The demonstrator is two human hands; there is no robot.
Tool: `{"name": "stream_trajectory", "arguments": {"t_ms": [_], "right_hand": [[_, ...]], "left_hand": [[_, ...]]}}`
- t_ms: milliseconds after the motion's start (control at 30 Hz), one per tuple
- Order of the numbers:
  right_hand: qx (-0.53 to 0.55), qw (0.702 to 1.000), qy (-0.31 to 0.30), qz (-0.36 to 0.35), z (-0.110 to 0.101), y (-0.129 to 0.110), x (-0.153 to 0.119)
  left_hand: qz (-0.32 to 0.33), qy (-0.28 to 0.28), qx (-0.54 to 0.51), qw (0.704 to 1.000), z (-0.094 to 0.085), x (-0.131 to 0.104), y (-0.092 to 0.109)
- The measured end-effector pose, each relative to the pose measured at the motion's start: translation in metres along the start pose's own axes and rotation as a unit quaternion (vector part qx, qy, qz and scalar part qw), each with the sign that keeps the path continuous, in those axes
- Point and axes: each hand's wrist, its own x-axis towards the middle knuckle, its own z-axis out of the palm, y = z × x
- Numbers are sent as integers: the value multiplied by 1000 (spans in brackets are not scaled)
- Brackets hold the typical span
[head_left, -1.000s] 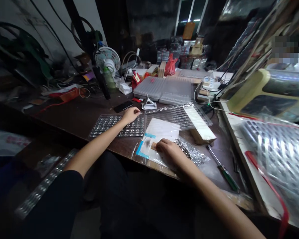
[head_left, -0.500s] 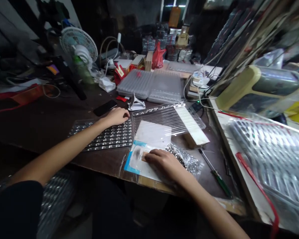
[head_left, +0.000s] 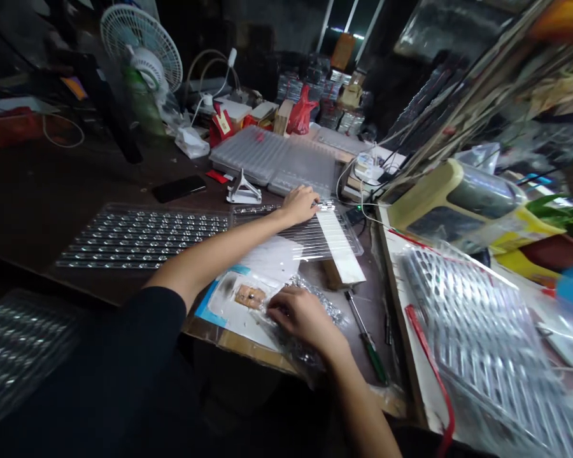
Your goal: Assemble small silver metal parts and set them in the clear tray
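My left hand point(head_left: 300, 205) reaches across to the far edge of a clear ribbed tray point(head_left: 300, 236), its fingers curled at a row of small shiny metal pieces point(head_left: 326, 207). What its fingertips hold is hidden. My right hand point(head_left: 305, 315) is closed beside a clear plastic bag of small metal parts point(head_left: 322, 298); I cannot make out what is in its fingers. Just left of it, a small brown block point(head_left: 249, 296) with a tiny metal piece on top lies on a white sheet edged with blue tape point(head_left: 211, 312). A second tray point(head_left: 146, 238), filled with rows of shiny pieces, lies to the left.
A long white-topped block point(head_left: 341, 248) rests over the clear tray's right end. Near it lies a green-handled screwdriver point(head_left: 373, 359). Behind are a phone point(head_left: 179, 189), a white stand point(head_left: 244, 189) and stacked clear trays point(head_left: 253, 152). More trays point(head_left: 487, 343) stand at right.
My left hand has moved right from the filled tray to the clear tray's far edge. My right hand has come off the brown block towards the bag. The view has shifted and tilted.
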Motion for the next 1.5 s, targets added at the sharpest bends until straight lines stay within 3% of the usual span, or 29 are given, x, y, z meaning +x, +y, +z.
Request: {"name": "stream_trajectory", "arguments": {"t_ms": [133,200,267,367,467,567,667,800,933,1067,1167,1367,1500], "right_hand": [[5,1000,1,9,-4,6,-4],[0,1000,-11,5,-3,8,-3],[-1,1000,-10,8,-1,8,-1],[9,1000,-7,12,3,7,1],[2,1000,1,-5,6,7,2],[6,1000,1,-12,7,8,2],[39,999,7,4,7,7,3],[136,989,53,1,7,4,4],[146,982,109,-40,7,3,9],[102,991,75,-43,3,4,21],[65,996,38,-40,3,4,32],[89,989,114,-24,13,8,35],[123,987,102,-15,19,4,32]], "left_hand": [[14,-17,8,1000,7,12,2],[18,-15,-22,999,-3,7,2],[19,-3,-82,996,-22,-13,3],[18,0,-174,985,-65,-78,10],[-51,-17,-195,979,-101,-163,17],[-136,-29,-205,969,-109,-231,13],[-162,-32,-229,959,-97,-261,7],[-128,-31,-238,962,-87,-263,5],[-109,-35,-238,965,-89,-262,6],[-109,-46,-240,963,-89,-264,6],[-130,-23,-247,960,-90,-264,6],[-111,-25,-246,962,-89,-262,7],[-147,12,-216,965,-90,-262,8]]}}
